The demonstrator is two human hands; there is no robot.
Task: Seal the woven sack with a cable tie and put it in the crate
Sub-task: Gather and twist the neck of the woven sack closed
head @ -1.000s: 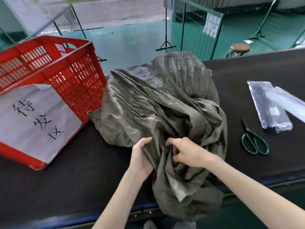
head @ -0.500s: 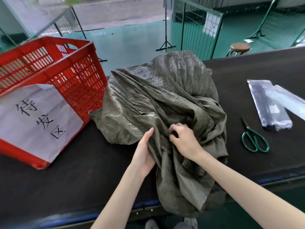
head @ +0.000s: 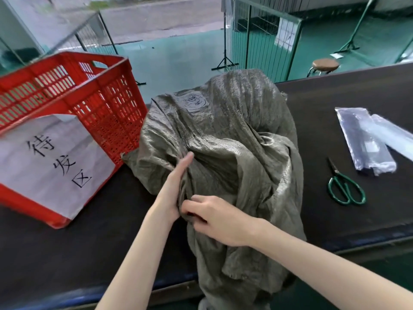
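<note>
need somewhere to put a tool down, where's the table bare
Bare dark table at the near edge, between red lattice crate and olive woven sack; also the strip between sack and green-handled scissors. Crowded: clear plastic packets beside scissors.

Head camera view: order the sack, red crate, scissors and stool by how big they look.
1. sack, filling the middle of the picture.
2. crate, close behind, though the left edge cuts it off, so this is unsure.
3. scissors.
4. stool, which looks smallest only because it stands far off.
</note>
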